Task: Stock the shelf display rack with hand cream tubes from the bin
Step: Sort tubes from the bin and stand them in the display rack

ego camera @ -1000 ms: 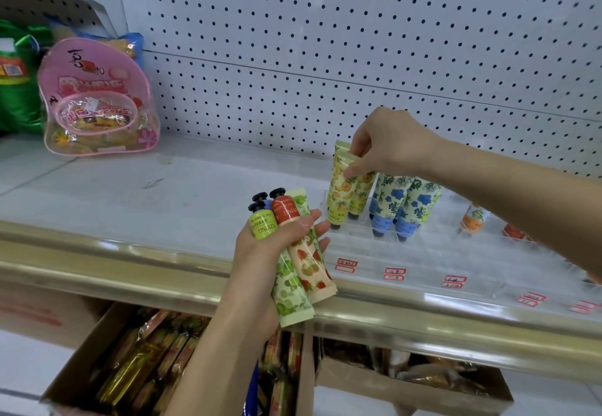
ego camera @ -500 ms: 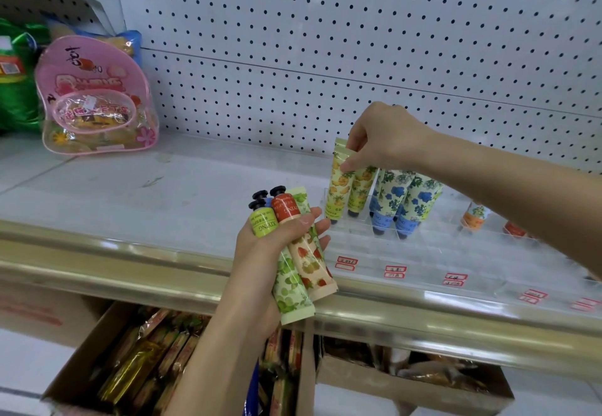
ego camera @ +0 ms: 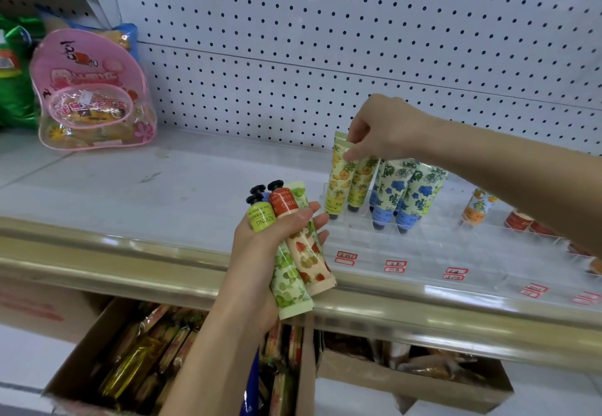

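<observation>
My left hand [ego camera: 260, 259] grips a bundle of several hand cream tubes [ego camera: 293, 246], caps up: a green one, an orange strawberry one and others behind. My right hand [ego camera: 384, 129] pinches the top crimp of a yellow pineapple tube [ego camera: 337, 184] standing cap-down in the clear acrylic display rack [ego camera: 423, 252] on the shelf. A second pineapple tube [ego camera: 361, 184] and two blue-flower tubes [ego camera: 404, 194] stand beside it in the rack. An orange-print tube [ego camera: 477, 208] and red tubes [ego camera: 521, 220] sit further right, partly hidden by my right forearm.
A pink clear bag of snacks [ego camera: 91, 90] and green packets [ego camera: 16, 73] stand at the shelf's left. White pegboard [ego camera: 325, 41] backs the shelf. Below the gold shelf edge [ego camera: 130, 249], cardboard boxes [ego camera: 146, 360] hold packaged goods. Red price labels [ego camera: 395, 265] line the rack front.
My right hand has lowered the yellow pineapple tube further into the rack slot and stood it more upright. My left hand and its bundle have stayed put.
</observation>
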Motion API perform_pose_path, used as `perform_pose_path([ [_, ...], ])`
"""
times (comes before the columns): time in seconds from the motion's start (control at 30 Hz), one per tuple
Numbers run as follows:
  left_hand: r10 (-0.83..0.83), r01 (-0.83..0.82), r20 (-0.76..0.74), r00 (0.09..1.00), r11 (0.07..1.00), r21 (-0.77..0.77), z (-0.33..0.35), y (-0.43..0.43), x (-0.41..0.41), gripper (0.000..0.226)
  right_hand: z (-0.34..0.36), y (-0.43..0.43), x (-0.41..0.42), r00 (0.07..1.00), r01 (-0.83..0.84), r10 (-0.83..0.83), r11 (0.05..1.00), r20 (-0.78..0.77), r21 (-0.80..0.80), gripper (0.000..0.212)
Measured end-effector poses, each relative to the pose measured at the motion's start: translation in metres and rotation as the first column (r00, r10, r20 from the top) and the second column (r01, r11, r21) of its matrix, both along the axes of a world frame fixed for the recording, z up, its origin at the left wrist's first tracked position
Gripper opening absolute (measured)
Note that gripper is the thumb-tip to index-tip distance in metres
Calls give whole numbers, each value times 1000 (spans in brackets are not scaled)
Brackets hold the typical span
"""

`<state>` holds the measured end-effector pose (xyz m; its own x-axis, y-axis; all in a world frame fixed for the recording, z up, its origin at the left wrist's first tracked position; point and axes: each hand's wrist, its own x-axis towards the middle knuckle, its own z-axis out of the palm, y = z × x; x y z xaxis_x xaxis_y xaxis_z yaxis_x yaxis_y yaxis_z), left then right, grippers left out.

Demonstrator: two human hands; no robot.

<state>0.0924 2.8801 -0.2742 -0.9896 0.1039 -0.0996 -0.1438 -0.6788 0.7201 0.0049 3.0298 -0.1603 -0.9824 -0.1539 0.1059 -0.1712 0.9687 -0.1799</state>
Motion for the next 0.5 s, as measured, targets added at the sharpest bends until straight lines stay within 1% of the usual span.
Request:
perform_pose_path([
  [0.27,-3,3,5,1000,1000,2,0,3,-1,63,-1,2,-1,1000,0,0,1000,-22,-7,30],
  [0.5,-19,19,2,1000,999,-37,-1,4,-2,59,0,1,1,999,-26,25,999,-47,-19,26],
])
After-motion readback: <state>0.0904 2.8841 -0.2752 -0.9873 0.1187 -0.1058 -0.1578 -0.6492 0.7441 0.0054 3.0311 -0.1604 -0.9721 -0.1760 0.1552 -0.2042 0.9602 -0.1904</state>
